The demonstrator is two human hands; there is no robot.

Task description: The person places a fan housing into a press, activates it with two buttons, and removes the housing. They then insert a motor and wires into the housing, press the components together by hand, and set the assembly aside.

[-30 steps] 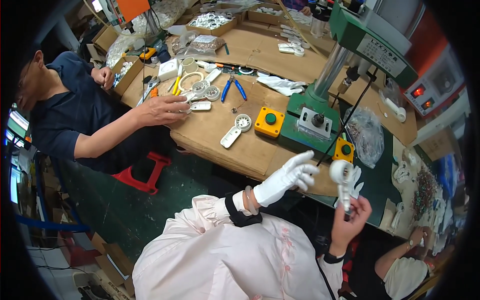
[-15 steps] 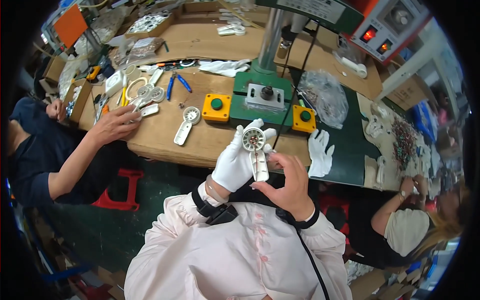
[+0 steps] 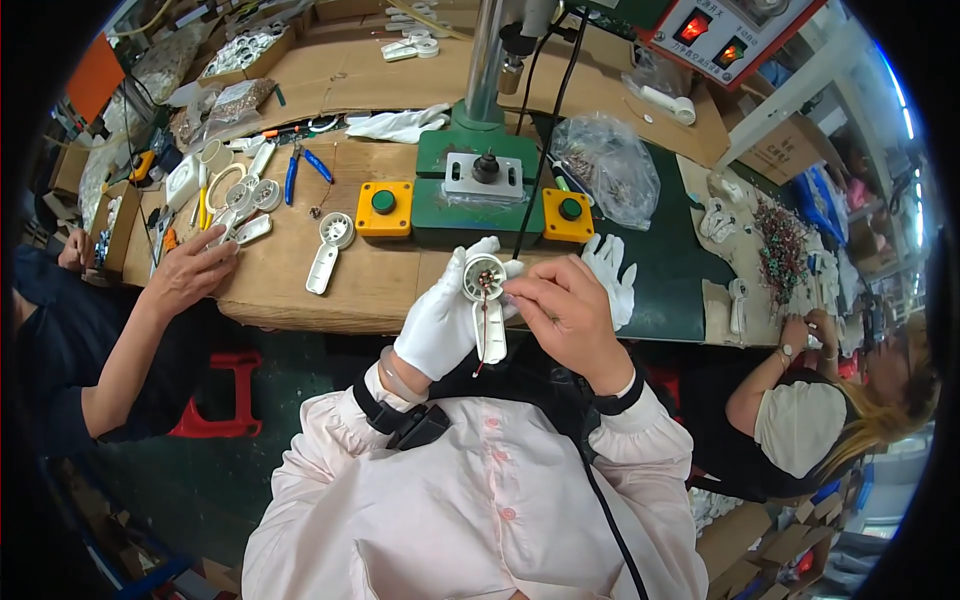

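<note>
My left hand [image 3: 437, 320], in a white glove, is closed around a white plastic shell [image 3: 492, 342] with a round, slotted head and a long hollow handle, like half of a small hand-held fan. Inside the head sits a small coppery part [image 3: 486, 279]. A thin dark red wire [image 3: 479, 367] runs from it down the handle and past its lower end. My bare right hand [image 3: 572, 315] has thumb and forefinger pinched together at the head's right rim. What lies between those fingertips is too small to make out.
Beyond my hands stands a green press [image 3: 435, 215] between two yellow button boxes [image 3: 384, 211] [image 3: 569, 213]. A similar white shell [image 3: 322, 268] lies left, near blue-handled pliers [image 3: 291, 178]. A white glove [image 3: 612, 275] lies right. Co-workers' hands [image 3: 190, 270] [image 3: 797, 333] are at both sides.
My right hand has moved up from beside the handle to the head's rim, its fingers now pinched. The red wire now dangles past the handle's end. The view has shifted right.
</note>
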